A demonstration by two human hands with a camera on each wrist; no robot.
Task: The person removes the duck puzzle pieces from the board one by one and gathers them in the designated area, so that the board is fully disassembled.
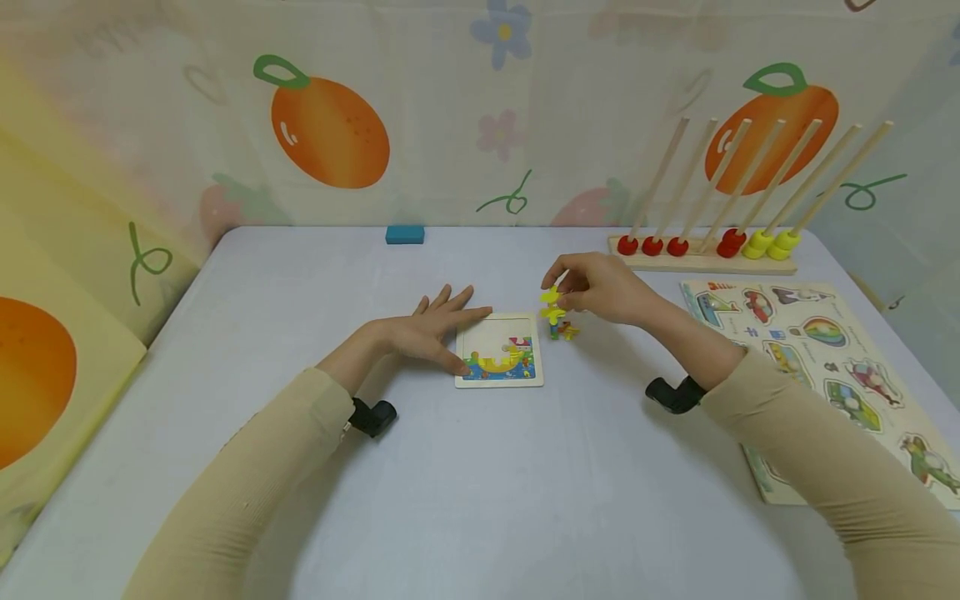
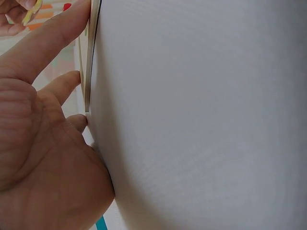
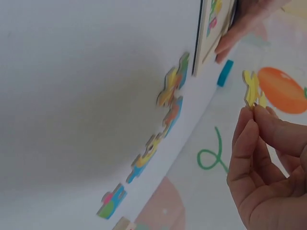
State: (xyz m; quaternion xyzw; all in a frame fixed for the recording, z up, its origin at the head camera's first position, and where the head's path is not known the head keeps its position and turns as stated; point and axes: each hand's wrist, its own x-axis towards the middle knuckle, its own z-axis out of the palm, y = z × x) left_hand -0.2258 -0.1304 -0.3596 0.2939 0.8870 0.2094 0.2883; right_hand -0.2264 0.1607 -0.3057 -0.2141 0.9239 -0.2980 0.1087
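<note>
A small jigsaw puzzle tray (image 1: 498, 382) with a pale frame lies mid-table, its lower part filled with colourful pieces. My left hand (image 1: 420, 333) rests with spread fingers along the tray's left side, thumb at the lower left corner. Between thumb and fingertips, my right hand (image 1: 606, 287) pinches a yellow puzzle piece (image 3: 252, 88) above the table, right of the tray. Loose puzzle pieces (image 3: 145, 157) lie in a row on the table below it. In the left wrist view, the left palm (image 2: 53, 158) and fingers meet the tray's edge.
A wooden counting rack (image 1: 701, 262) with upright rods and red and yellow beads stands at the back right. Near it lies a large picture board (image 1: 817, 358), partly beneath the right forearm. A blue block (image 1: 405, 235) sits at the table's back edge.
</note>
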